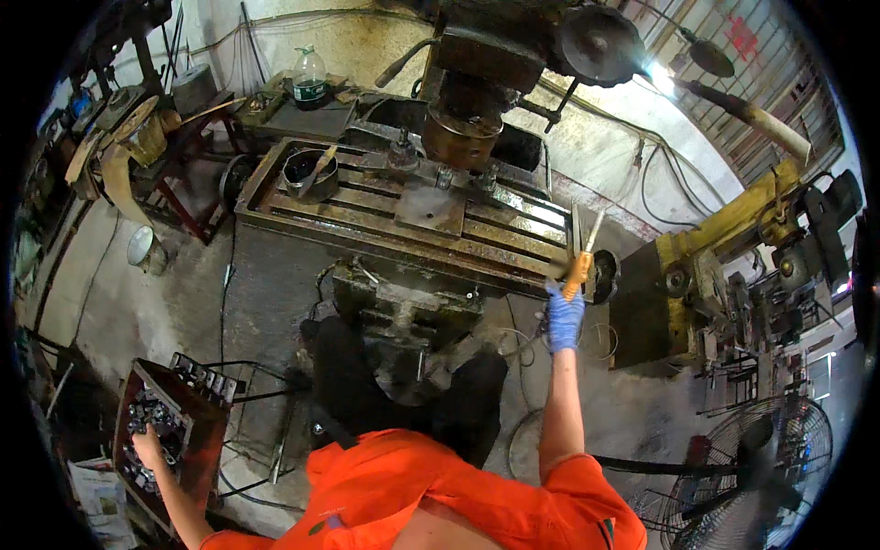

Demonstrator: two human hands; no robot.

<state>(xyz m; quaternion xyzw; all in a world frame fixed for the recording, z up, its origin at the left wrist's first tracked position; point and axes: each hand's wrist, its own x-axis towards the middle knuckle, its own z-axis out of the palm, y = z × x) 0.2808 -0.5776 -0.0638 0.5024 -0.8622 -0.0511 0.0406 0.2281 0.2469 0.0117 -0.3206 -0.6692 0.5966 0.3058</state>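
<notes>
My left hand [147, 444], bare, reaches into a wooden box [194, 423] at the lower left. The box holds many small metal parts [158, 412], and my fingers are closed on one among them; its exact shape is hard to make out. On the right, my right hand [564, 321] wears a blue glove and grips an orange tool with a slender pale tip [579, 273]. That tip points up and away, beside the right end of the slotted machine table [321, 213]. A flat metal block [429, 213] sits mid-table, under the dark machine head [463, 128].
A round pot [312, 181] with a brush in it stands on the table's left side. Behind is a large plastic bottle [309, 78]. A floor fan [752, 467] stands lower right, a yellow machine [674, 284] above it. Hoses lie on the floor; a bucket [147, 250] is left.
</notes>
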